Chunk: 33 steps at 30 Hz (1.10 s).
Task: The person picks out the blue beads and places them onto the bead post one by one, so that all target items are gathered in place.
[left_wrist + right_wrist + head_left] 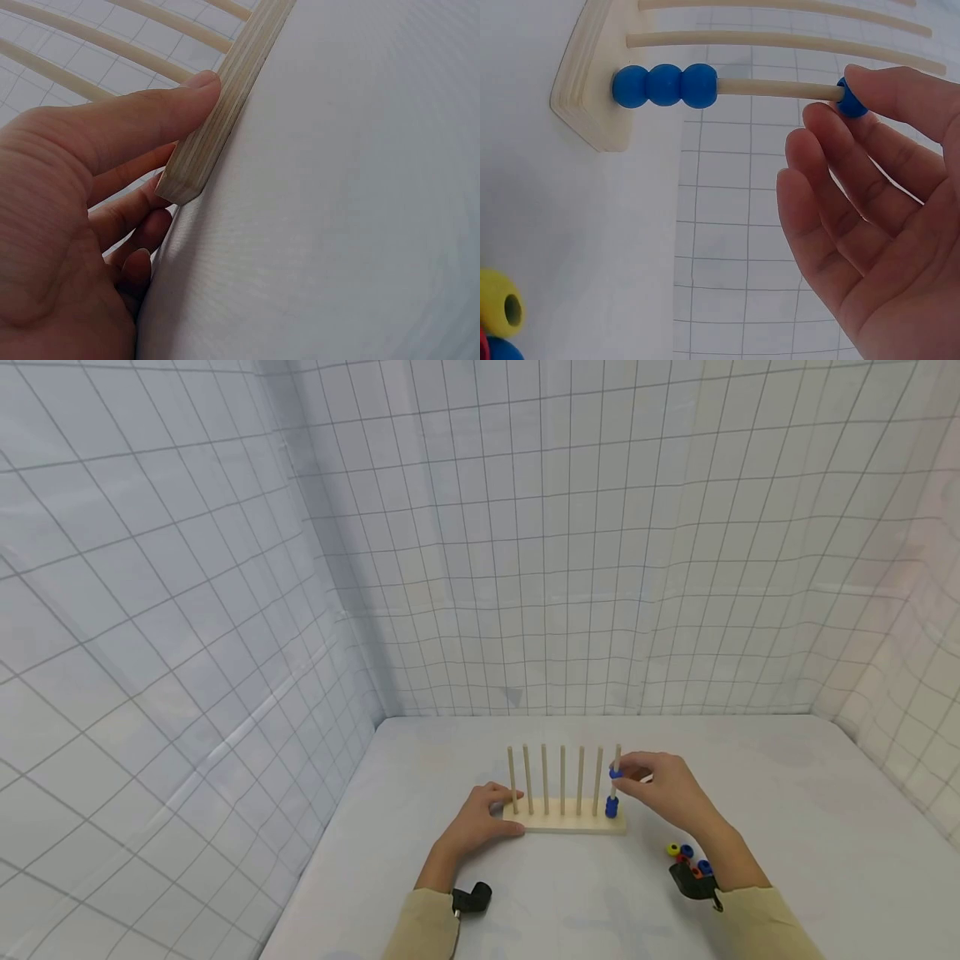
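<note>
A wooden peg rack (564, 825) stands on the table with several upright dowels in a row. My left hand (480, 817) holds the left end of its base; in the left wrist view the thumb (201, 82) lies along the front edge and the fingers reach behind. Between thumb and forefinger my right hand (670, 789) pinches a blue bead (851, 99), which sits around the upper part of the rightmost dowel (780, 89). Three blue beads (665, 85) are stacked against the base on that same dowel. The other dowels carry no beads.
Loose beads lie on the table beside the right forearm: a yellow bead (673, 849), blue beads (704, 867) and red ones (696, 872), partly hidden by the black wrist camera (692, 883). White gridded sheets (555, 610) hang behind and at both sides of the table.
</note>
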{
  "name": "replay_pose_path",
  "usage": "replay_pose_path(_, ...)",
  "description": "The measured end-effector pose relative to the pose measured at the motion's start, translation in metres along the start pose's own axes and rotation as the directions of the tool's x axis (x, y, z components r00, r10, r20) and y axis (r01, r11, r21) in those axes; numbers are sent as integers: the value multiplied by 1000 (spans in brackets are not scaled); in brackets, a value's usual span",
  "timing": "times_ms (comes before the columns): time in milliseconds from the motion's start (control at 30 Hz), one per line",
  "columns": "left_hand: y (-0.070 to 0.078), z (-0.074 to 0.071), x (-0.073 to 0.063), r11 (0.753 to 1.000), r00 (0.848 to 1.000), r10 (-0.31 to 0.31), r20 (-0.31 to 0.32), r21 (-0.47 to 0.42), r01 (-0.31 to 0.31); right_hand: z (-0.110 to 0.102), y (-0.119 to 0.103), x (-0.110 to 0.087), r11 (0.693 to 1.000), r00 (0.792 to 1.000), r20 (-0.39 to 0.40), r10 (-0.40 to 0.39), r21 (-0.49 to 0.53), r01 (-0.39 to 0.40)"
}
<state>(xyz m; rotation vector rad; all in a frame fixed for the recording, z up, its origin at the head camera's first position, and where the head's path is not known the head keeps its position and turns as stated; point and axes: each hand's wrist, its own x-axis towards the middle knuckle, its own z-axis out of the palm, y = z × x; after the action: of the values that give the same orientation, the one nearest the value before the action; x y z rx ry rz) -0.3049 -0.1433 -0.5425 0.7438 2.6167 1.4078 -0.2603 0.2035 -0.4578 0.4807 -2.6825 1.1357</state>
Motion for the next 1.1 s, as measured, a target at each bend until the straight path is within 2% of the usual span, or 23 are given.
replay_pose_path(467, 2, 0, 0, 1000, 1000, -18, 4, 9, 18, 4, 7, 0, 1000, 999, 27, 20, 2, -20)
replay_pose_path(733, 0, 1, 0, 1000, 1000, 5, 4, 26, -5, 7, 9, 1, 999, 999, 34, 39, 5, -39)
replay_pose_path(1100, 0, 0, 1, 1000, 1000, -3, 2, 24, 3, 9, 11, 3, 998, 997, 57, 57, -13, -56)
